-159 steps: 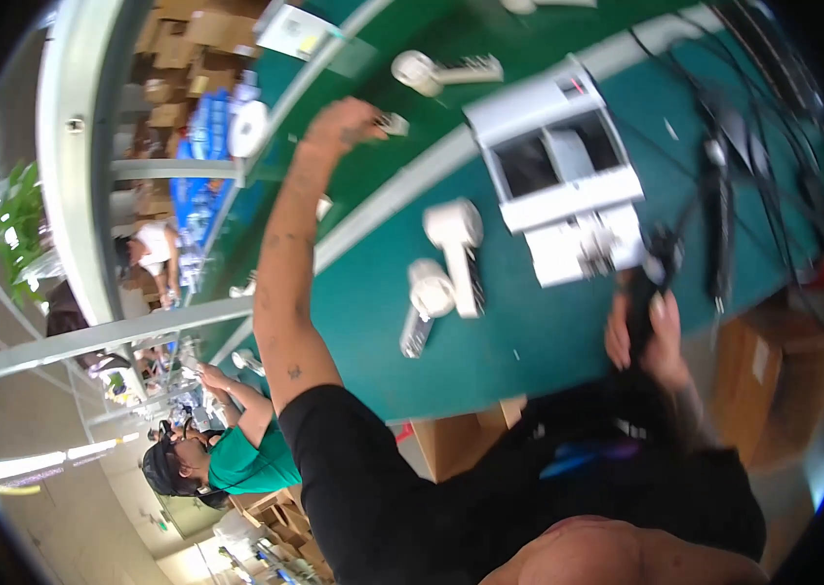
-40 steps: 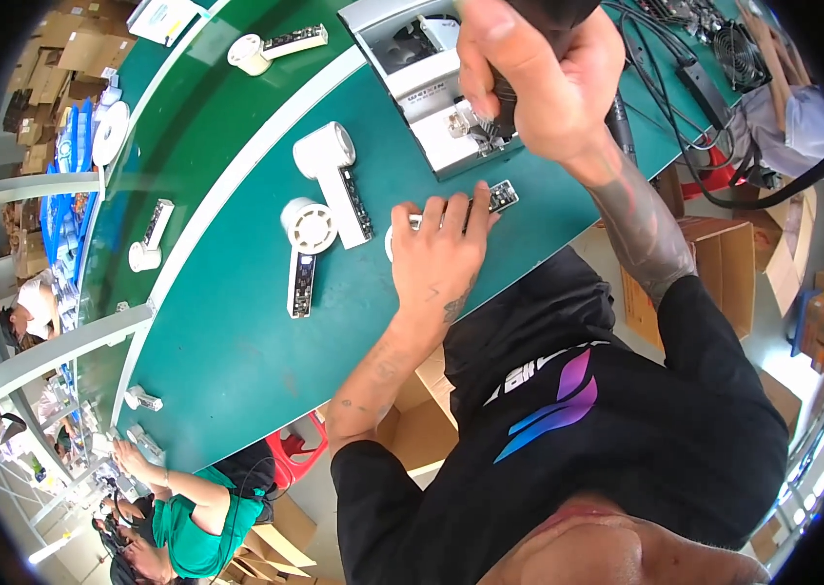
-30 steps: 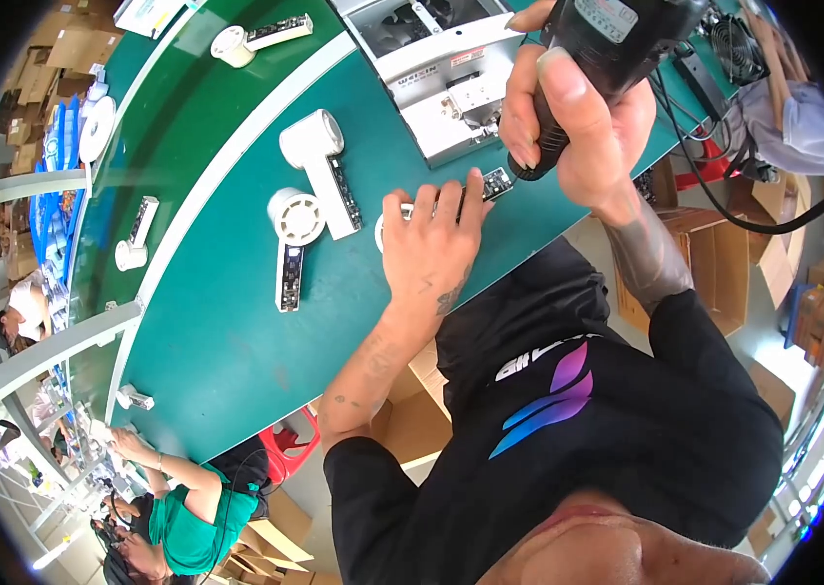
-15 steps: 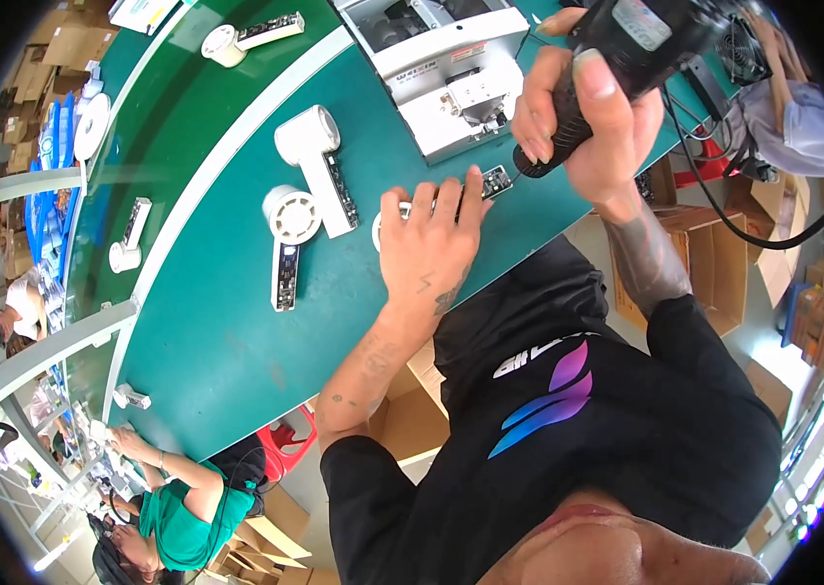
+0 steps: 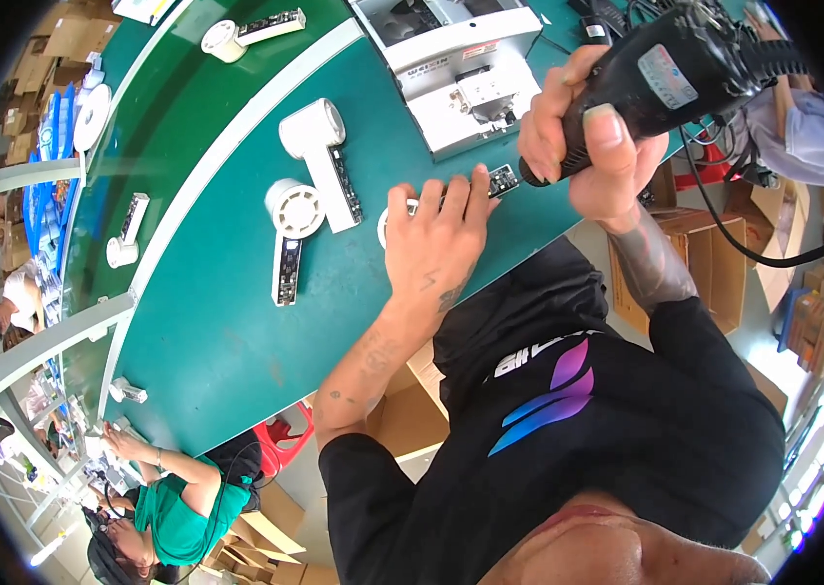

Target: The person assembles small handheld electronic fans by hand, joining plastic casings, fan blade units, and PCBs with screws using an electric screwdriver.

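Just right of frame centre, the left hand (image 5: pixel 436 239) lies flat, fingers spread, on a small white part with a circuit strip (image 5: pixel 502 179) on the green surface (image 5: pixel 227 322). Upper right, the right hand (image 5: pixel 583 146) grips a black electric screwdriver (image 5: pixel 670 68), its long axis slanting down-left, tip at the strip.

My green bench (image 5: pixel 227 341) runs long with a pale strip (image 5: pixel 236 146) down it; cardboard boxes (image 5: pixel 685 253) sit on the grey floor (image 5: pixel 753 341) beside me.
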Action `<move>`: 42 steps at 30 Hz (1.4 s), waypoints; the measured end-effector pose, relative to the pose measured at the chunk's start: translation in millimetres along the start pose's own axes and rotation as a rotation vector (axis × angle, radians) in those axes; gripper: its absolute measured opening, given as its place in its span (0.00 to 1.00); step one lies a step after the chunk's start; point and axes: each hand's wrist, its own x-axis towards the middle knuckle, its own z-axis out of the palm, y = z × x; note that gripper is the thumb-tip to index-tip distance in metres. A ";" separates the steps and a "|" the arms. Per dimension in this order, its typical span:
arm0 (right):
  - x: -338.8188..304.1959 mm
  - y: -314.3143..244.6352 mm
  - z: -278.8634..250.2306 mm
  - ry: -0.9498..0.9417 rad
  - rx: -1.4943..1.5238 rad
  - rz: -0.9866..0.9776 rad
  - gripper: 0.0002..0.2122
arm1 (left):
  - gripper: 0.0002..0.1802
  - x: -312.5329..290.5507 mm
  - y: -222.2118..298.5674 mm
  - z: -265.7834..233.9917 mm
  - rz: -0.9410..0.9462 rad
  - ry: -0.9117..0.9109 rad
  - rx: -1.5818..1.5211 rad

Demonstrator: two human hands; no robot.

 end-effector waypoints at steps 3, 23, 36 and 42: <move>-2.6 -2.1 -0.9 -0.029 0.058 -0.031 0.25 | 0.20 -0.1 0.4 1.8 0.016 0.016 0.007; 53.8 -18.1 36.4 -0.030 -0.189 -0.040 0.15 | 0.29 2.3 -33.6 -37.5 0.000 0.151 -0.177; 32.9 -1.6 67.4 -0.058 0.033 -0.063 0.16 | 0.27 0.2 -42.3 -54.4 -0.106 -0.217 -0.253; 24.2 0.1 67.1 0.004 -0.058 -0.019 0.17 | 0.25 -2.1 -42.7 -51.6 -0.098 -0.196 -0.255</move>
